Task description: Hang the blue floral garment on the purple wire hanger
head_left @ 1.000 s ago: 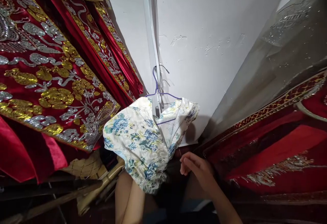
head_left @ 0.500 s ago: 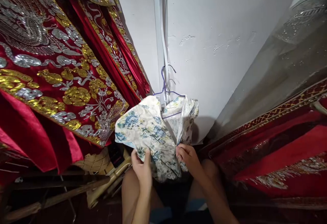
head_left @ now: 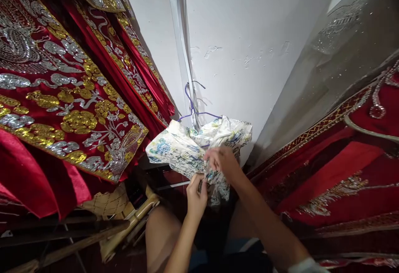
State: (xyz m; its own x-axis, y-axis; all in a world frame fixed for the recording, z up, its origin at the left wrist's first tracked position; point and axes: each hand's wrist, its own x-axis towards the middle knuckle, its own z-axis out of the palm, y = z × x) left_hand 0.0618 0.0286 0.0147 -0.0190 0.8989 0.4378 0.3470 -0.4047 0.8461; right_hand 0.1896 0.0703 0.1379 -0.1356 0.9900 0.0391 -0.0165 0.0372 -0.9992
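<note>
A short-sleeved floral shirt [head_left: 183, 150], white with blue and yellow flowers, hangs in front of me on a purple hanger [head_left: 192, 110]. My left hand [head_left: 197, 190] pinches the front edge of the shirt low on its opening. Just above it, my right hand [head_left: 222, 161] has its fingers closed at the upper part of the same opening, slightly blurred. Whatever small fastening lies under the right fingertips is hidden. The two front edges meet between my hands, and the neckline stays open above them.
Red cloth with gold and silver sequins [head_left: 81, 119] hangs at the left. A bamboo frame [head_left: 134, 219] and a woven basket [head_left: 107, 202] stand low beneath it. More red beaded cloth [head_left: 330, 173] is at the right. Behind the hanger is a white wall [head_left: 237, 28] with a pale vertical pole [head_left: 178, 23].
My left hand has moved right from the shirt's side to its front opening. My right hand has risen along the opening. The front edges have come together, and the view has shifted.
</note>
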